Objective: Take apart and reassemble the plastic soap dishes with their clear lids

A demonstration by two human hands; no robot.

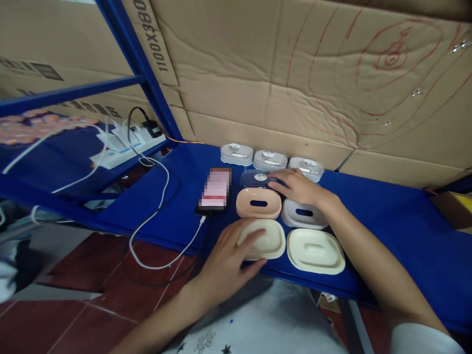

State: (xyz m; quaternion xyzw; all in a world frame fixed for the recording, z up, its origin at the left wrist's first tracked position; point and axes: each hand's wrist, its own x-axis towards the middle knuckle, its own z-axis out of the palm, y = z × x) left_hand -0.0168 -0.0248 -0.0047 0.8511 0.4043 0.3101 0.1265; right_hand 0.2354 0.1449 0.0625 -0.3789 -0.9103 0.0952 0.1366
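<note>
My left hand rests with fingers spread over a cream oval lid near the table's front edge. Beside it lies a second cream oval piece with a raised bar in its middle. Farther back, my right hand reaches over with fingers apart, its fingertips at a clear oval cover with a round sticker. Under my right wrist is a grey-white oval piece with a dark slot. A peach oval piece with a similar slot sits between my two hands.
Three clear-covered oval boxes line the back of the blue table against a cardboard wall. To the left lie a phone, its white cable and a power strip. A blue metal post rises there.
</note>
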